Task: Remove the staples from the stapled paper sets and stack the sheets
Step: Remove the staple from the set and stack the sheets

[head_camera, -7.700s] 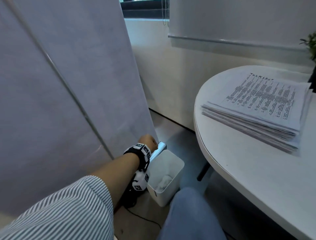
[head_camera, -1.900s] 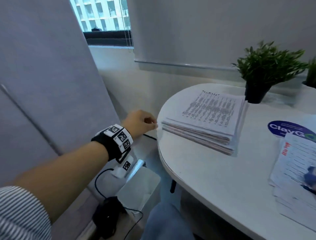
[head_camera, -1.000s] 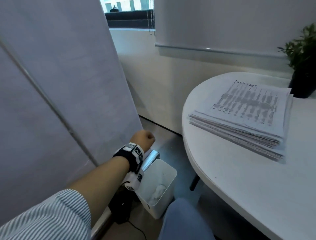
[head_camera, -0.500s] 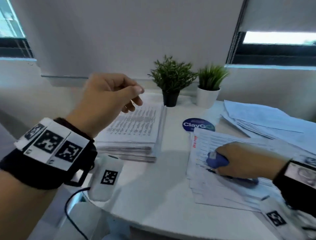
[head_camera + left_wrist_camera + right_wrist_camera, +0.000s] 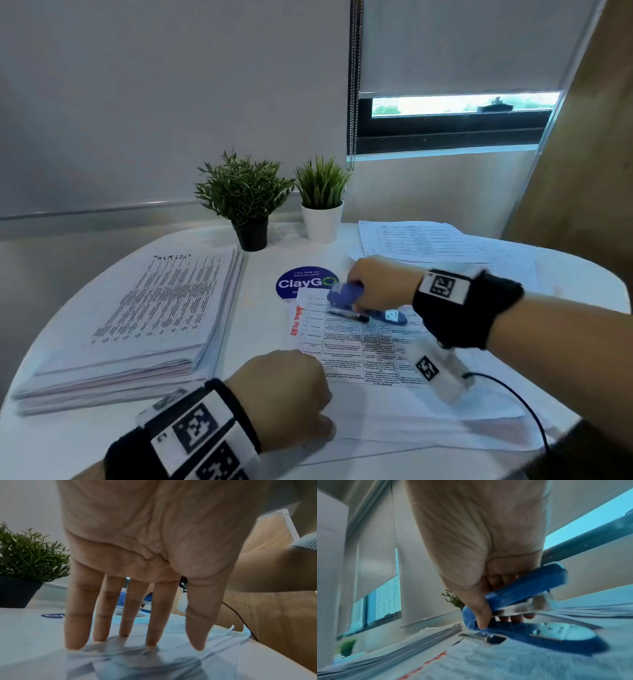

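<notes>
The right hand (image 5: 378, 284) curls its fingers and thumb round a blue stapler (image 5: 527, 609), whose metal tip rests on the printed papers (image 5: 363, 349) under it. Toward the person from that grip, the left hand (image 5: 147, 563) presses straight fingers (image 5: 75, 615) flat on the same papers. A tall stack of sheets (image 5: 144, 318) lies to the left.

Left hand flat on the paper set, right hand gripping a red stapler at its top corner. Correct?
Not quite: the stapler is blue, not red, as the right wrist view shows. The rest holds: the left hand presses straight fingers on the paper set, and the right hand grips the stapler at its top corner.
</notes>
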The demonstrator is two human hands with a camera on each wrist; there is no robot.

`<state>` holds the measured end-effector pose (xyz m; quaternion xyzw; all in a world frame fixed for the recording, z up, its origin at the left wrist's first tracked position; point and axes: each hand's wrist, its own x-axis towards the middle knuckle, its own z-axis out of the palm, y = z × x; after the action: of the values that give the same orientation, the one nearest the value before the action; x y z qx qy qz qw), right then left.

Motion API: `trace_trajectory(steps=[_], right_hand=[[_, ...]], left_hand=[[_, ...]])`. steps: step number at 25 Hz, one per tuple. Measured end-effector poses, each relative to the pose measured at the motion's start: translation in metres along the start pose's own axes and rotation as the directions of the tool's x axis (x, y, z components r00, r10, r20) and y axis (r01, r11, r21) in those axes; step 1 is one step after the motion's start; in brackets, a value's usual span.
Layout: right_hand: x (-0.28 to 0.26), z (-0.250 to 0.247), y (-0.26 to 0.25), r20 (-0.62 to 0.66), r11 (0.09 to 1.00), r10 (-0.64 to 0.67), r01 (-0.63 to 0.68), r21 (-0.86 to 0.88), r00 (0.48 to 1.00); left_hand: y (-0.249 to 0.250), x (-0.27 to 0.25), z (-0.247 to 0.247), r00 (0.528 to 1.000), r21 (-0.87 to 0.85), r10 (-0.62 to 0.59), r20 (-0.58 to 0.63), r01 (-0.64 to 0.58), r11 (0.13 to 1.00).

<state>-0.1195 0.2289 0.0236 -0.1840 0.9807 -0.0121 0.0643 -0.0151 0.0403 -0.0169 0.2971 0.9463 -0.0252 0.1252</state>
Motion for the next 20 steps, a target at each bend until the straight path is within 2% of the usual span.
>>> trace_trajectory(steps=[2,4,6,7,9,10,11,13,15,16,18,20], right_hand=[[0.028,-0.004,0.009,-0.083,0.999,0.046,-0.048,-0.023,0.995],[0.049,-0.008,0.015,-0.111,0.993,0.085,-0.093,-0.071,0.99],[0.067,-0.007,0.022,-0.096,0.987,0.109,-0.119,-0.105,0.989],[0.073,-0.004,0.025,-0.074,0.986,0.13,-0.136,-0.095,0.989],[0.081,0.003,0.03,-0.02,0.981,0.167,-0.168,-0.101,0.986],[0.083,0.007,0.032,0.005,0.976,0.182,-0.18,-0.12,0.983],[0.082,0.009,0.032,0.008,0.973,0.186,-0.183,-0.138,0.982],[0.078,0.009,0.03,-0.061,0.98,0.137,-0.145,-0.134,0.989],[0.068,0.008,0.019,-0.149,0.995,0.001,-0.017,-0.102,0.989],[0.063,0.008,0.01,-0.137,0.996,-0.059,0.05,-0.069,0.989],[0.055,0.013,-0.004,0.016,0.995,-0.092,0.093,-0.025,0.996],[0.052,0.016,-0.011,0.208,1.0,0.0,0.0,0.0,0.978]], left_hand=[[0.002,-0.002,-0.001,1.0,0.038,-0.004,-0.016,0.005,0.999],[0.009,-0.007,-0.008,1.0,0.082,-0.011,-0.005,0.012,0.997],[0.02,-0.007,-0.012,0.999,0.111,-0.046,0.02,0.044,0.993],[0.025,-0.005,-0.015,0.999,0.13,-0.052,-0.017,0.054,0.99],[0.033,-0.007,-0.027,0.989,0.146,-0.144,-0.023,0.146,0.979],[0.035,-0.005,-0.027,0.989,0.159,-0.15,-0.006,0.149,0.976],[0.033,-0.001,-0.018,0.995,0.191,-0.096,-0.021,0.098,0.977],[0.032,0.0,-0.015,0.996,0.211,-0.065,0.056,0.052,0.976],[0.033,-0.004,-0.017,0.998,0.168,-0.055,0.006,0.053,0.984],[0.034,-0.004,-0.017,0.997,0.117,-0.073,0.001,0.072,0.991],[0.036,-0.009,-0.019,0.997,0.1,-0.074,-0.001,0.073,0.992],[0.036,-0.007,-0.015,0.998,0.121,-0.055,-0.031,0.058,0.991]])
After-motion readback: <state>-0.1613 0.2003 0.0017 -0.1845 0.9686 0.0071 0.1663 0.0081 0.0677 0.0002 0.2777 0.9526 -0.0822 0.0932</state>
